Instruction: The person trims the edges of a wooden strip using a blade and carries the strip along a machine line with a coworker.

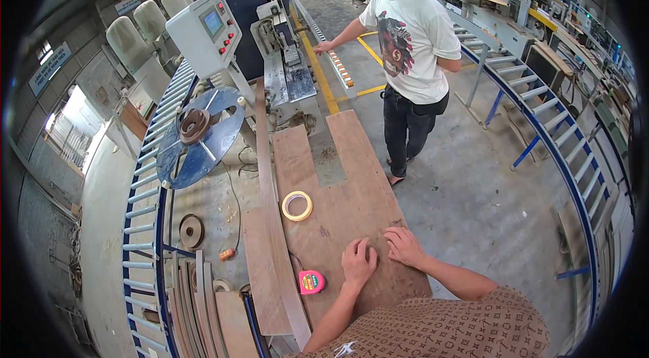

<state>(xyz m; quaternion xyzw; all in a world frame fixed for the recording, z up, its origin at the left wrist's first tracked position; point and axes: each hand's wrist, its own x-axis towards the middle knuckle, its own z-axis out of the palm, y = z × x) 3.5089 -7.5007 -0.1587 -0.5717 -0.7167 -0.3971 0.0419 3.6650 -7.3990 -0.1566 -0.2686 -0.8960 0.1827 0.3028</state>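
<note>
My left hand (359, 263) rests on a brown wooden board (345, 216), its fingers loosely bent and nothing seen in them. Just to its right, my right hand (404, 247) lies near the board's right edge, fingers apart and empty. A pink tape measure (311, 282) sits on the board left of my left hand. Farther up is a roll of yellowish tape (287, 214), lying flat. Along the board's left side runs a long thin strip (270, 223), reaching toward the machine (276, 54) ahead.
A person (412, 40) in a white shirt stands beyond the board, one hand near a narrow roller rail (331, 57). Roller conveyors flank both sides, left (140, 229) and right (534, 91). A control panel (211, 25) and a blue reel disc (223, 125) stand front left.
</note>
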